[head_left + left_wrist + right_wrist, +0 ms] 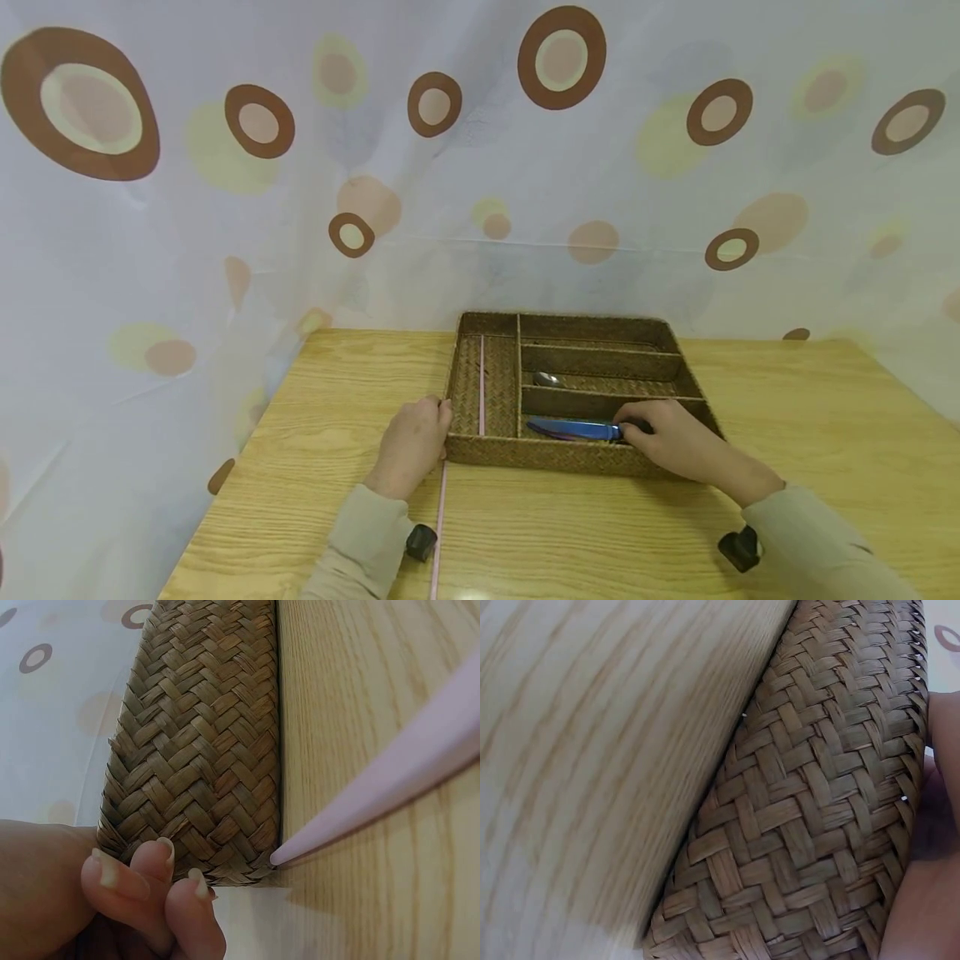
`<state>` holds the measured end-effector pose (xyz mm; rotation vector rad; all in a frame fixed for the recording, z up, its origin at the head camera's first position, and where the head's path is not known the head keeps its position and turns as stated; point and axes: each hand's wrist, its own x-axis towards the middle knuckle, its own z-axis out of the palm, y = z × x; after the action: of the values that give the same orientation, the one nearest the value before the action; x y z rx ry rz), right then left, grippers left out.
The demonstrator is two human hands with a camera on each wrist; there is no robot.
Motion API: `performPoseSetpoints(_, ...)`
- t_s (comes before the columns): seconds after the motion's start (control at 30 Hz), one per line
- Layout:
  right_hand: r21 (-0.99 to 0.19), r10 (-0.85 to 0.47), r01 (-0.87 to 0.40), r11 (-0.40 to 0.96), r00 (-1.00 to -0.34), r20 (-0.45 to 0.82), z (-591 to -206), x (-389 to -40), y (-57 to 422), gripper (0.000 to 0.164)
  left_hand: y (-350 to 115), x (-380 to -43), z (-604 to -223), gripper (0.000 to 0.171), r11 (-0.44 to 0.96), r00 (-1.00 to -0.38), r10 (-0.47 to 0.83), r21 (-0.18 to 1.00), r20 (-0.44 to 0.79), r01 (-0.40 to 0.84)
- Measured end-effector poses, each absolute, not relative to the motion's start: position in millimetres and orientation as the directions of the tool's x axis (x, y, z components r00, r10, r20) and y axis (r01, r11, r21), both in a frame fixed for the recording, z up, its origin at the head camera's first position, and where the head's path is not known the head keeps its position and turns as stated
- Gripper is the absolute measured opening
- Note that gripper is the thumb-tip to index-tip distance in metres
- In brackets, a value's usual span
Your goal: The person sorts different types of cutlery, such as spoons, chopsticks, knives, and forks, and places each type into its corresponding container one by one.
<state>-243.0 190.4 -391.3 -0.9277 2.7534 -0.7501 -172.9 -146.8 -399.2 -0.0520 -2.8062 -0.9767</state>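
A brown woven cutlery tray (570, 454) with several compartments stands on the table near the wall. My left hand (412, 446) grips its front left corner, and curled fingers (191, 911) show beside the weave in the left wrist view. Inside the front compartment my right hand (675, 437) holds a knife by its dark handle; the shiny blue blade (573, 429) points left. In the right wrist view the tray's woven side (802, 802) hides most of that hand. A spoon's silver bowl (546, 379) shows in the middle compartment.
A thin pink strip (482, 383) lies lengthwise in the tray's left compartment. Another pink strip (438, 533) runs along the wooden table (562, 533) from the tray's front left corner toward me. A white cloth with brown circles (480, 175) hangs behind the table.
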Motion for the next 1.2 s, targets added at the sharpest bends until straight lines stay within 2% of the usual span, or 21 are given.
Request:
performPoseSetpoints(0.23,-0.516,-0.618,-0.524,0.678,-0.786,-0.013,-394.6,-243.6,191.0,0.027,-147.1,-172.3,-399.4,0.034,0.787,-0.986,-0.022,0.611,0.166,0.085)
performPoseSetpoints(0.57,-0.512,-0.601,-0.513,0.689,-0.799,-0.009,-394.5,-242.3,189.8,0.024,-146.1,-172.9,-398.8,0.034,0.786,-0.99,-0.044,0.616,0.137,0.051)
performPoseSetpoints(0.83,-0.471,-0.58,-0.533,0.703,-0.813,0.054,-395.4,-237.6,189.9,0.023,-145.7,-172.0,-397.3,0.034,0.785,-0.989,-0.041,0.617,0.14,0.054)
performPoseSetpoints(1.2,-0.439,-0.565,-0.531,0.725,-0.823,0.062,-396.9,-236.3,189.2,0.019,-146.7,-172.7,-398.6,0.034,0.785,-0.984,-0.023,0.613,0.175,0.091)
